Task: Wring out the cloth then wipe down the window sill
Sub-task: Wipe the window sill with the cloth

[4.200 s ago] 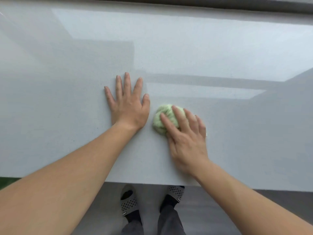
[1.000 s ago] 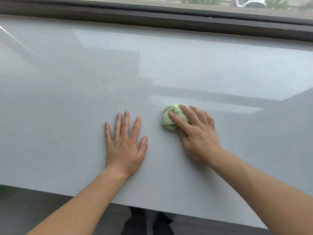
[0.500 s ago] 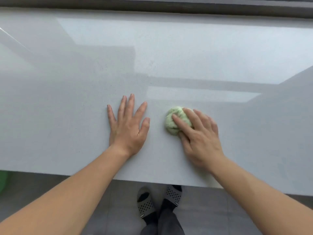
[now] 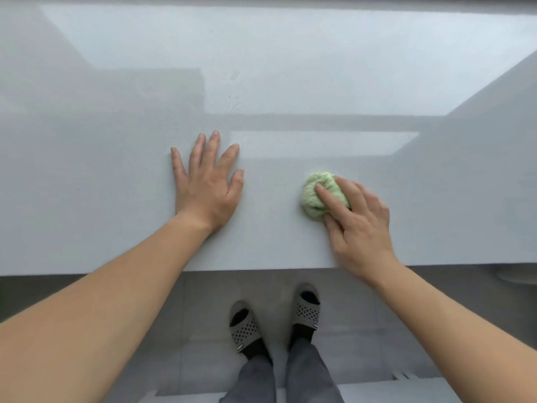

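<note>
My right hand (image 4: 359,225) kept its grip closed over the balled green cloth (image 4: 321,196), fingers (image 4: 328,199) pressing it flat onto the window sill (image 4: 290,82). Since half a second before, cloth and hand had slid to the right, so the gap to my left hand (image 4: 207,184) had widened; they now sat well apart. The left hand lay open, palm down, fingers spread on the sill, in much the same place. Below the sill's near edge, my slippers (image 4: 244,327) stood on the grey floor (image 4: 203,301).

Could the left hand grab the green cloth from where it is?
Probably yes. The left hand lies flat on the sill, with only bare surface between it and the cloth. But the right hand already presses on the cloth.
</note>
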`<state>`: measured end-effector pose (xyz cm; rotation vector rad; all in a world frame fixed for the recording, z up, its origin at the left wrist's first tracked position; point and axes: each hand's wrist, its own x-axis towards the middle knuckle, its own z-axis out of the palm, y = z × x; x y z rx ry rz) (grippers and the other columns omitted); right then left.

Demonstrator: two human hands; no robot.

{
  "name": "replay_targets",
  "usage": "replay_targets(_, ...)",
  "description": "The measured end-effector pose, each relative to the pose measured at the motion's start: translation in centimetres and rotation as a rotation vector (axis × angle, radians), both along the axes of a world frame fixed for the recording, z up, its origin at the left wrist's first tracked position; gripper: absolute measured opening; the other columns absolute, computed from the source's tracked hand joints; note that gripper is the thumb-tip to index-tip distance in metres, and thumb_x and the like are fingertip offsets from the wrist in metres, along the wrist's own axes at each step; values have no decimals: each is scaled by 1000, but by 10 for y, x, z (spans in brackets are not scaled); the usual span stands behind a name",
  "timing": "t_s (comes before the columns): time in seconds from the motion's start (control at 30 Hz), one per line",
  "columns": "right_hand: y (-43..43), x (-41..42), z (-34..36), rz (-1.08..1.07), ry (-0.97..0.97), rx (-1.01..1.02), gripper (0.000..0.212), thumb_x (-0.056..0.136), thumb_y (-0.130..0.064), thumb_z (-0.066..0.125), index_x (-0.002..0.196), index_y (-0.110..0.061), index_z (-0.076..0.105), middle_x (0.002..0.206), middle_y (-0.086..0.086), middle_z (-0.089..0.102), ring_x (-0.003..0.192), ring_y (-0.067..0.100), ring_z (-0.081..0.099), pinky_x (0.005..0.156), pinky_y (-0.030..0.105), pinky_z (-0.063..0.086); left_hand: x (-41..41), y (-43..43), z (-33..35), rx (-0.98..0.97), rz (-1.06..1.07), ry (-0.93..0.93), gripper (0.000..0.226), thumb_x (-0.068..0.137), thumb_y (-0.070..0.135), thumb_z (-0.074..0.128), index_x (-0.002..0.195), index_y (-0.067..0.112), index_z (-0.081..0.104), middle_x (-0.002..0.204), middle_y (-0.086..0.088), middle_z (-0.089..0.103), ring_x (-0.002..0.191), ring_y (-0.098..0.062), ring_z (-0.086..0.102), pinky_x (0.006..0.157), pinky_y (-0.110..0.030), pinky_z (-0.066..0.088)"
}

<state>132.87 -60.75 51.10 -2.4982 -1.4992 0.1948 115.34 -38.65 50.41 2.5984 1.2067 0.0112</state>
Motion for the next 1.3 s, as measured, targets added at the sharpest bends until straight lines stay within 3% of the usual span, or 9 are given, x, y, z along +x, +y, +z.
replay_targets(0.07, 1, -2, -2, -213, 10, 44, 49, 94, -31, 47, 142, -40, 44, 150, -1, 38, 135, 31, 34, 106, 48, 25, 3, -2, 0, 16, 25, -14, 55, 98, 46, 25, 149, 29, 34, 166, -3, 14, 153, -21, 2, 118, -61, -10)
replay_targets(0.13, -1, -30, -3, -222, -15, 51, 53, 91, -28, 51, 143, -37, 44, 150, 2, 38, 135, 33, 35, 107, 50, 25, 9, -7, 0, 38, 36, -48, 56, 96, 44, 28, 147, 23, 39, 164, -6, 20, 153, -24, 7, 118, -61, -9)
replay_targets(0.33, -33, -14, 0, 324, -53, -21, 54, 92, -35, 48, 145, -40, 39, 154, 1, 37, 139, 32, 35, 112, 49, 25, 60, -30, 7, -68, 49, -80, 61, 97, 44, 30, 155, 25, 26, 167, -4, 9, 154, -21, -1, 119, -57, -12)
replay_targets(0.57, 40, 82, 0, -424, 58, 3, 52, 97, -31, 40, 147, -43, 31, 158, -5, 23, 142, 26, 19, 114, 49, 13, 77, -38, 3, -15, 123, 66, 64, 97, 52, 22, 158, 32, 13, 168, 1, -4, 153, -19, -13, 118, -60, -11)
replay_targets(0.7, 33, 47, -4, -24, -17, -8, 54, 94, -32, 42, 146, -40, 36, 156, -2, 30, 141, 30, 26, 113, 50, 17, 80, -38, 2, 9, 137, 101, 66, 96, 57, 20, 157, 34, 9, 167, 2, -7, 152, -18, -14, 118, -59, -10)
replay_targets(0.8, 35, 92, -3, 250, -37, -40, 53, 93, -36, 41, 145, -44, 37, 155, -3, 33, 140, 29, 28, 114, 46, 18, 80, -39, 1, 23, 149, 124, 68, 94, 59, 17, 157, 36, 7, 167, 3, -9, 152, -17, -16, 119, -59, -9)
replay_targets(1.0, 113, 138, 2, -324, 77, -49, 54, 98, -31, 35, 149, -46, 23, 162, -8, 12, 147, 25, 11, 117, 46, 6, 82, -39, 2, 27, 155, 151, 68, 94, 59, 16, 157, 36, 6, 167, 4, -10, 152, -16, -17, 119, -58, -9)
replay_targets(1.2, 102, 107, -4, 256, -11, -47, 54, 97, -33, 41, 148, -44, 28, 160, -5, 22, 145, 28, 19, 117, 46, 9, 84, -39, 3, 29, 160, 144, 68, 94, 57, 20, 157, 35, 11, 168, 3, -5, 152, -17, -13, 120, -58, -6)
replay_targets(1.3, 129, 163, -7, 237, -28, -35, 54, 94, -36, 44, 146, -45, 34, 159, -3, 27, 143, 31, 25, 115, 45, 14, 83, -38, 2, 33, 160, 118, 67, 94, 56, 22, 157, 34, 15, 168, 2, -1, 153, -18, -9, 120, -59, -4)
